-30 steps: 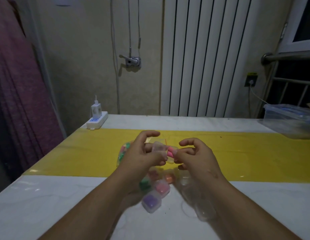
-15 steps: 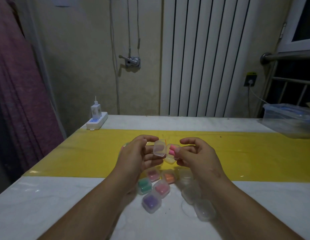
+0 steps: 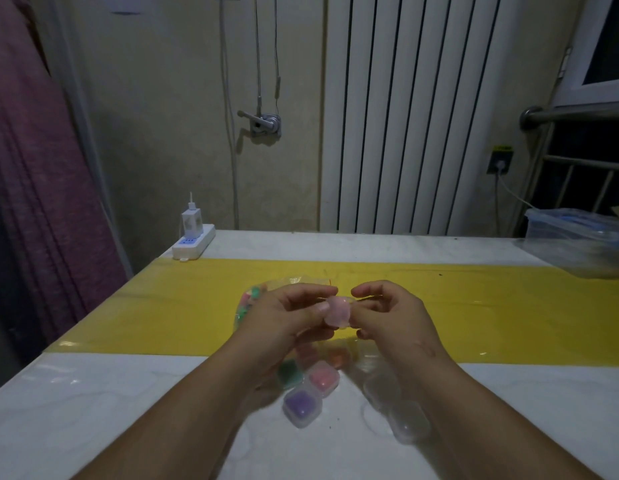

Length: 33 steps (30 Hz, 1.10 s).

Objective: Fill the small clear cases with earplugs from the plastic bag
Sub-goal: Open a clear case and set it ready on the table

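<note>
Nearer than the yellow strip (image 3: pixel 509 306) sit filled cases (image 3: pixel 303 405) and empty cases (image 3: pixel 408 424). Above its near edge, left hand (image 3: pixel 287 318) and right hand (image 3: pixel 389 317) pinch a pink-loaded case (image 3: pixel 337 311); closing it probably needs a firm squeeze. On the strip lies the plastic bag (image 3: pixel 251 301).

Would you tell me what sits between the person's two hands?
Head view: a small clear case with pink inside, pinched by left hand and right hand.

Bag (image 3: pixel 254 297) and small cases, mid-frame
Pink-filled case (image 3: pixel 337 311) raised at centre; coloured filled cases (image 3: pixel 302 403) and empty cases (image 3: pixel 408 422) below; bag left.
</note>
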### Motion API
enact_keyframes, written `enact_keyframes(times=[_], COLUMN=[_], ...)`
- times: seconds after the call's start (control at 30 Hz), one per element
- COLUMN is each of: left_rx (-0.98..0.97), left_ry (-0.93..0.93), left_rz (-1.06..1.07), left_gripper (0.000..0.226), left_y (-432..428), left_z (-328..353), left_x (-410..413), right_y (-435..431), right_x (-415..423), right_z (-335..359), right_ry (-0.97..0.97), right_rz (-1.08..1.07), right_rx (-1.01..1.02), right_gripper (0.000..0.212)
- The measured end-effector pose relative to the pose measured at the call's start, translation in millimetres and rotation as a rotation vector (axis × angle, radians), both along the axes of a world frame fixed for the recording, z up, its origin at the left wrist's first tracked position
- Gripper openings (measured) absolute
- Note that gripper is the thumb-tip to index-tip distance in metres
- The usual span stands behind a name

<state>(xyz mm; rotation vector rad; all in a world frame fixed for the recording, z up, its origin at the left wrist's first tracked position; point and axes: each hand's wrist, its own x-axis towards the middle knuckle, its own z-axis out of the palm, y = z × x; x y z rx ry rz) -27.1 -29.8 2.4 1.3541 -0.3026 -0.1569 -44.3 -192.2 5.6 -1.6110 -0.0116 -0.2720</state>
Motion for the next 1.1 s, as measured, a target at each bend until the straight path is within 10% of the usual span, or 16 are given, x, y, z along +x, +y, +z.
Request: enact_keyframes(times=[0.37, 1.1], left_rx=[0.068, 0.268], left_ry=[-0.031, -0.149], left_rz=[0.140, 0.604], left_gripper=[0.023, 0.017], left_y=[0.5, 26.4], left_z=[-0.7, 10.6], left_x=[4.5, 18.6], right_y=[2.8, -12.1], right_x=[-1.6, -7.9], right_z=[-1.2, 4.9], right_ry=[-0.018, 0.253], right_rz=[0.111, 0.108], right_rx=[0.072, -0.711], right_gripper=[0.009, 0.008])
